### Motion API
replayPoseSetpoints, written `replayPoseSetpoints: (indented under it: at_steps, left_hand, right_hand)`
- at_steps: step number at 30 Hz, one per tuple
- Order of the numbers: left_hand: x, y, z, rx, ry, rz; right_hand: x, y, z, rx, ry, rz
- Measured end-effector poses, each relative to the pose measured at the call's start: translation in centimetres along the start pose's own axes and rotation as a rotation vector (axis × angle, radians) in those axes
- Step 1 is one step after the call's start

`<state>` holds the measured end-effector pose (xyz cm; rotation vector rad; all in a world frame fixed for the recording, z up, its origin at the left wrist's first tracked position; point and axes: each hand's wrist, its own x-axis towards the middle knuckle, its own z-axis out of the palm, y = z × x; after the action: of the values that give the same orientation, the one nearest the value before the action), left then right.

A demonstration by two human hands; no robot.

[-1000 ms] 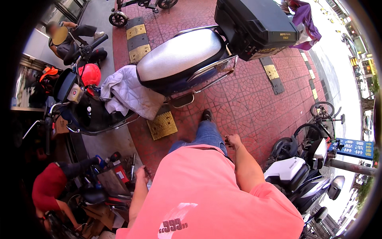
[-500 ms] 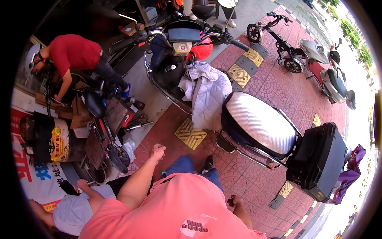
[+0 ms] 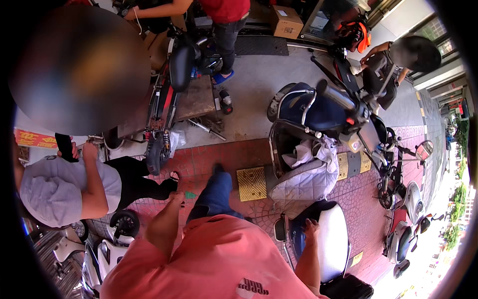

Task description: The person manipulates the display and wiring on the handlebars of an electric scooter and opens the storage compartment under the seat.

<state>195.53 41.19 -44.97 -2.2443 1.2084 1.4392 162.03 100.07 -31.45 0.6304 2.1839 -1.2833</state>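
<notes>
My left hand (image 3: 177, 198) hangs in front of my left side, fingers curled in, and I see nothing in them. Over the scooter's seat (image 3: 332, 244), with its white mesh cover, is my right hand (image 3: 311, 229); its fingers are bent and apart, and it holds nothing I can see. Whether it touches the seat I cannot tell. A pale quilted cover (image 3: 311, 179) drapes over the front of the dark blue scooter (image 3: 323, 112), ahead and to the right.
A person in grey (image 3: 69, 189) holds a phone (image 3: 66, 148) at left. Another in red (image 3: 226, 10) leans by a small electric scooter (image 3: 162, 107). A yellow-black ramp (image 3: 251, 183) lies ahead. Someone sits at upper right (image 3: 381, 77). A blurred dark patch covers the upper left.
My view has turned left, so the scooter appears turned and nearer my right side. My right hand has come from beside my body to above the seat. One leg is stepped forward.
</notes>
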Motion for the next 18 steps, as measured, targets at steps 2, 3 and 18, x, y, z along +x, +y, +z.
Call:
replayPoseSetpoints:
  at_steps: [2,3,18]
  left_hand:
    - [0.2,2.1,-0.5,-0.019,-0.077,-0.061]
    - [0.0,4.0,-1.1,-0.044,-0.095,-0.078]
    - [-9.2,14.4,-1.8,-0.644,0.062,0.296]
  right_hand:
    - [2.3,-6.0,5.3,0.079,-0.114,-0.010]
    - [1.3,-11.0,10.0,-0.062,-0.075,0.010]
    - [4.0,-40.4,45.5,-1.272,-0.506,-0.864]
